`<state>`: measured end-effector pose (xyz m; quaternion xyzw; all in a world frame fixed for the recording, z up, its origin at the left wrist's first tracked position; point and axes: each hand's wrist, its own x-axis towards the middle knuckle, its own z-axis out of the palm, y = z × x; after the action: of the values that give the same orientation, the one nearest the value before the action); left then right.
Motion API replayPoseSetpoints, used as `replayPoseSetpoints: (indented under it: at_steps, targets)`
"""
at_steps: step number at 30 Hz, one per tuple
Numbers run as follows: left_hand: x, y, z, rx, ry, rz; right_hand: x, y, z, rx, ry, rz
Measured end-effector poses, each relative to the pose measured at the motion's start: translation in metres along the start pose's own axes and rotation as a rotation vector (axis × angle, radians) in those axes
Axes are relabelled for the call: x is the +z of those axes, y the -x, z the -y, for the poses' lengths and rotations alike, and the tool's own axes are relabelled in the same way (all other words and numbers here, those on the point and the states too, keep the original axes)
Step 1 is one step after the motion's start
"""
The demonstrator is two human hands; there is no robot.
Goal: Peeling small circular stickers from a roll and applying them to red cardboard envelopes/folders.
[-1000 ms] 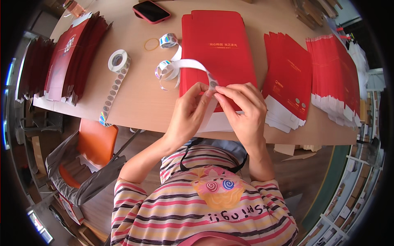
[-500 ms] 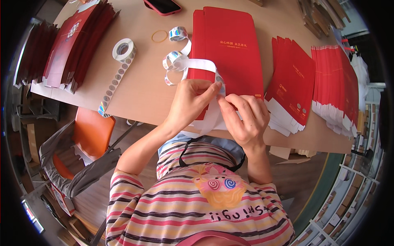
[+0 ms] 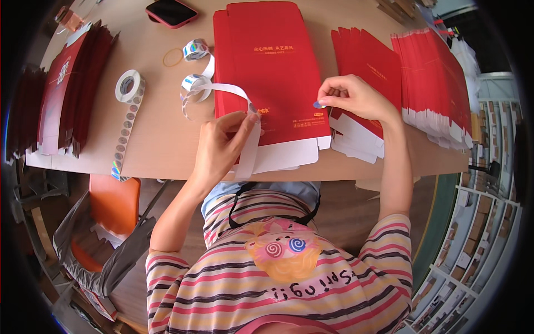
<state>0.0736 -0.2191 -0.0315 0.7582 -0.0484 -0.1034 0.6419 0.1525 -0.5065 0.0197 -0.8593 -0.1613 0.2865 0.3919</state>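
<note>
Between the thumb and fingers of my left hand (image 3: 222,143) is a white strip of stickers (image 3: 227,87). It curls back to a loose coil and hangs down below the hand. My right hand (image 3: 356,99), out to the right, pinches a small round shiny sticker (image 3: 319,104), apart from the strip. Beneath and between both hands lies a flat red folded box (image 3: 272,75) with gold print and white flaps at its near end. The left hand covers part of its near left corner.
At left, a sticker roll (image 3: 136,99) trails its strip over the table edge, near stacked red boxes (image 3: 83,83). More red boxes (image 3: 367,75) and a bundled stack (image 3: 428,83) stand at right. A phone (image 3: 172,12), a rubber band (image 3: 164,60) and an orange chair (image 3: 115,203) are around.
My right hand has moved right, away from my left hand, and now carries a round sticker. The left hand still holds the strip. The whole view has shifted, uncovering the box's near end.
</note>
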Motion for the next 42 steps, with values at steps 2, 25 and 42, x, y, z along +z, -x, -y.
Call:
replayPoseSetpoints:
  at_steps: [2, 25, 42]
  targets:
    - [0.001, 0.000, 0.001, -0.006, -0.002, -0.009, 0.003, 0.000, -0.003, 0.010, 0.011, -0.024]
    - [-0.003, 0.002, 0.003, -0.068, -0.069, 0.045, 0.032, 0.008, 0.019, 0.276, 0.423, -0.413]
    - [-0.030, -0.005, -0.030, -0.199, 0.601, 0.209, 0.043, 0.034, -0.032, 0.026, -0.409, -0.609]
